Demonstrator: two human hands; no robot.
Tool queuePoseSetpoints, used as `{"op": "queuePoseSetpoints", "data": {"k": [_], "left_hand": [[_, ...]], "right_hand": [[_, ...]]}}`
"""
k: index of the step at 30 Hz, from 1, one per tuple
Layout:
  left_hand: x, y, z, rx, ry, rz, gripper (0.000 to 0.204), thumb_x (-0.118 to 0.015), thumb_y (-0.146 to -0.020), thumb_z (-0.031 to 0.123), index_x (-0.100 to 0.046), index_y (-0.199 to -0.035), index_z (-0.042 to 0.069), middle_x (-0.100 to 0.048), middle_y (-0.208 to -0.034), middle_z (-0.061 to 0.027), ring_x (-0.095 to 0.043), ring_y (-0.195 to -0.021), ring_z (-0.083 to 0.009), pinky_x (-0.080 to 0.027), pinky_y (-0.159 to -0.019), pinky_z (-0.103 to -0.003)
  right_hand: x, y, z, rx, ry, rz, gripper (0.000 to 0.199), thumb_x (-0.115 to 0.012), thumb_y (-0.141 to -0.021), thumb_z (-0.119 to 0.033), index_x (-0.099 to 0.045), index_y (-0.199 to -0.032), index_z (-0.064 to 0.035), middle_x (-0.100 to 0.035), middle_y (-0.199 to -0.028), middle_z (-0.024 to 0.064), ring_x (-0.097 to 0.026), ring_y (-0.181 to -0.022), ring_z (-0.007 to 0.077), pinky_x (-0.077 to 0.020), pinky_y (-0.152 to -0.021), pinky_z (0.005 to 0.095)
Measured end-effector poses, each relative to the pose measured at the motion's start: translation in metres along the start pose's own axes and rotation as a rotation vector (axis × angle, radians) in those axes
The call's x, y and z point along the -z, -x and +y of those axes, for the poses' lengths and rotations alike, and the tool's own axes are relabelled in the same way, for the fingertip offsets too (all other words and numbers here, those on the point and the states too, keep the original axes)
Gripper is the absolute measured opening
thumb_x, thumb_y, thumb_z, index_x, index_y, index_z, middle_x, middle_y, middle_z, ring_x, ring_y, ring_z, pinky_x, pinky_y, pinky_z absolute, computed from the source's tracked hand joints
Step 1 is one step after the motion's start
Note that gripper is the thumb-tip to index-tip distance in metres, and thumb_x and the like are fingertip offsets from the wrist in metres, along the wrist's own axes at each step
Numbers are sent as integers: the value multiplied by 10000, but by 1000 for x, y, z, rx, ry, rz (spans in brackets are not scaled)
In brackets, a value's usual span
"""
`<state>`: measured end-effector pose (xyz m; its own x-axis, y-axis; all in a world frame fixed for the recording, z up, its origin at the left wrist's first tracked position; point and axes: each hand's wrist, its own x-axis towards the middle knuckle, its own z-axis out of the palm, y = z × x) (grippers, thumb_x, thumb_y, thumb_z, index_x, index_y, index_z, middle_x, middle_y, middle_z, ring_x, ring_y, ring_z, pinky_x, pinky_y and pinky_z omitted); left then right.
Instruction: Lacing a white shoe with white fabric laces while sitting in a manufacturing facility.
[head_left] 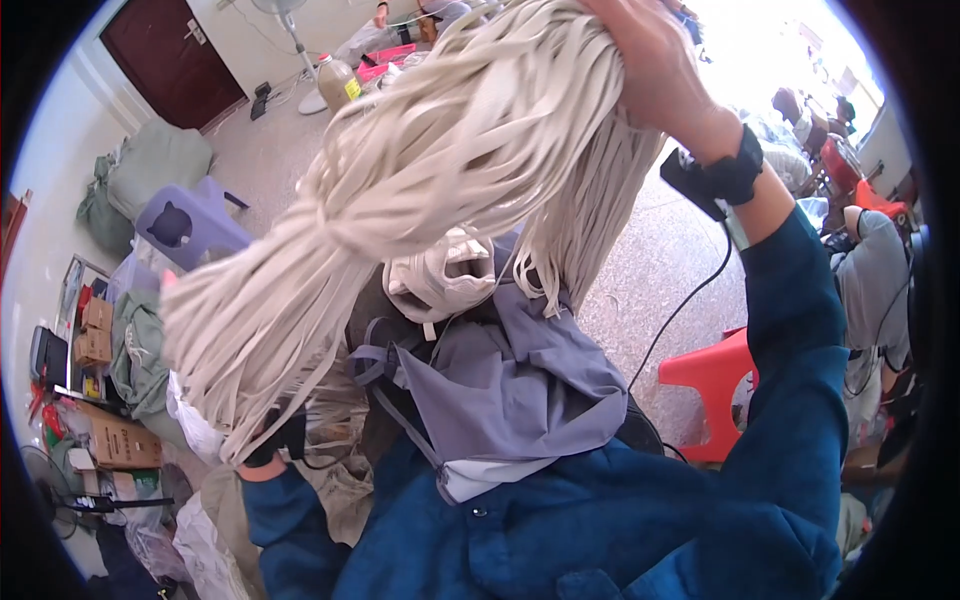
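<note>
A big bundle of flat cream cords [440, 150], like shoelaces, stretches across the view, cinched left of its middle. My right hand [660, 75] grips its upper right end, from which loose strands hang. Behind the fanned lower left end is my left hand [168, 280]; one fingertip shows past the strands and the wrist below, the other fingers hidden. It holds up that end. On my lap lies a crumpled grey-purple cloth [510, 385] with straps. Just beyond it, partly under the bundle, sits a cream piece [440, 275] with openings, resembling a shoe upper.
A red plastic stool [708, 390] stands to the right, beside a black cable [665, 325] running from my right wrist. To the left are a purple plastic stool [190, 225], stuffed green sacks [155, 170] and cardboard boxes [120, 440]. A yellowish bottle [338, 85] stands farther off.
</note>
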<state>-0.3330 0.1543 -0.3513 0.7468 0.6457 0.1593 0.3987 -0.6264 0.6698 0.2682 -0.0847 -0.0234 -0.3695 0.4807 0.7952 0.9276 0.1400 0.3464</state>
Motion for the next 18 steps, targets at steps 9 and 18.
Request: {"op": "queuePoseSetpoints", "data": {"k": [9,18], "left_hand": [[-46,-10,89,-39,-198,-129,416,-680,-913,270,-659,-1254,33,-711,-1121,-178,-684,-1005,-325,-545,-850,-401],[-42,35,174,102,-383,-779,284,-663,-927,261,-732,-1125,69,-728,-1004,-188,-702,-914,-377,-559,-806,-413]], "right_hand": [[-33,61,-66,-121,-104,-89,738,-780,-780,-140,-513,-1468,-103,-647,-947,94,-638,-877,281,-510,-848,402],[-66,106,-118,-357,-334,-353,676,-791,-775,-151,-502,-1382,-82,-671,-931,109,-682,-894,324,-499,-866,438]]}}
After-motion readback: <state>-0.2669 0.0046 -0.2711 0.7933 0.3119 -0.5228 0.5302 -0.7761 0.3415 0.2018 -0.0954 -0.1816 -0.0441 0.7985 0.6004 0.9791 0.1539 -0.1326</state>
